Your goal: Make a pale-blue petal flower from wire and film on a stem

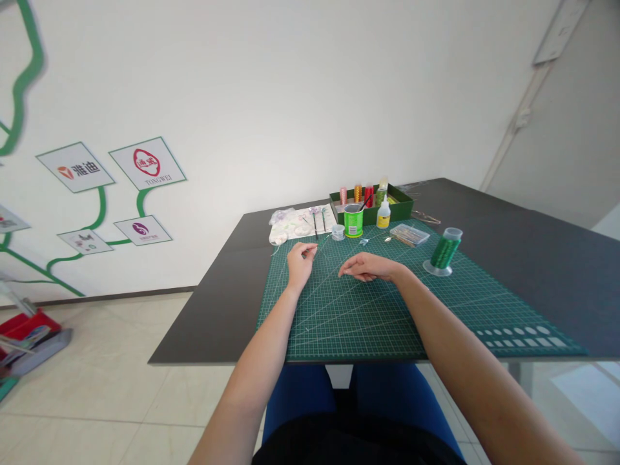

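Note:
Over the green cutting mat point(349, 316), my left hand point(301, 260) is closed in a pinch, and a thin green strand point(323, 241) sticks out past its fingertips. To the right of it, my right hand point(369, 266) hovers low above the mat with fingers curled and pressed together, pointing left. Anything between those fingertips is too small to make out. A spool of green thread point(446, 250) stands upright to the right of my right hand. Just beyond the hands sits a small clear round container point(338, 232).
At the back are a green can point(353, 223), a glue bottle point(383, 213), a green box point(402, 210) of thread spools and a clear case point(409, 235). White paper point(293, 223) with small flower pieces lies at the back left, and tweezers point(427, 218) at the back right.

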Demonstrator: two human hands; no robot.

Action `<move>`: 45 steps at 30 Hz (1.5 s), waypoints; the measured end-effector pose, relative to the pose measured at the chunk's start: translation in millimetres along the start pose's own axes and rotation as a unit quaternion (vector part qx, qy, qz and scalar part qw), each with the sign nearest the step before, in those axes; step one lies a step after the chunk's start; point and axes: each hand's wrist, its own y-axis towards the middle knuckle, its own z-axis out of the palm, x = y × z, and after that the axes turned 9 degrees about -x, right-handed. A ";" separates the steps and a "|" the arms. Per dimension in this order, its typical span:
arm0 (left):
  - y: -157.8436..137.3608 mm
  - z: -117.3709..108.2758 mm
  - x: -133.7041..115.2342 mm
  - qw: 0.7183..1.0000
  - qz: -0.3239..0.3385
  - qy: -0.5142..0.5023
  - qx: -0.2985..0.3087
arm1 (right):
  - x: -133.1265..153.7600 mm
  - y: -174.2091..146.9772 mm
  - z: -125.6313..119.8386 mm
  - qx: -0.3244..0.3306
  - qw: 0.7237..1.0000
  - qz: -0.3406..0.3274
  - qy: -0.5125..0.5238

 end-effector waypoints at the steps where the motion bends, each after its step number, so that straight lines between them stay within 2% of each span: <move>1: -0.4 -0.2 -0.6 1.000 0.009 0.008 0.001 | 0.3 -0.1 0.0 0.005 1.000 0.001 -0.002; 11: -1.4 -1.6 -5.6 0.995 0.052 0.082 0.016 | 0.5 -1.5 1.0 0.047 0.999 0.002 0.021; 18: -3.1 -2.3 -5.7 0.984 0.069 0.149 0.067 | 0.7 -3.2 -0.8 0.052 0.996 -0.030 0.066; 23: -6.4 -1.3 -2.6 0.967 0.094 0.182 0.151 | 1.6 -6.2 -2.1 0.024 0.992 -0.059 0.105; 28: -10.0 -0.6 -4.1 0.953 0.126 0.170 0.215 | 2.6 -8.2 -2.6 -0.007 0.987 -0.081 0.140; 36: -11.4 0.9 -5.4 0.945 0.128 0.160 0.254 | 2.0 -9.3 -3.7 -0.053 0.978 -0.102 0.172; 45: -12.0 1.2 -12.5 0.944 0.125 0.147 0.266 | 7.1 -11.6 -0.9 -0.095 0.966 -0.111 0.212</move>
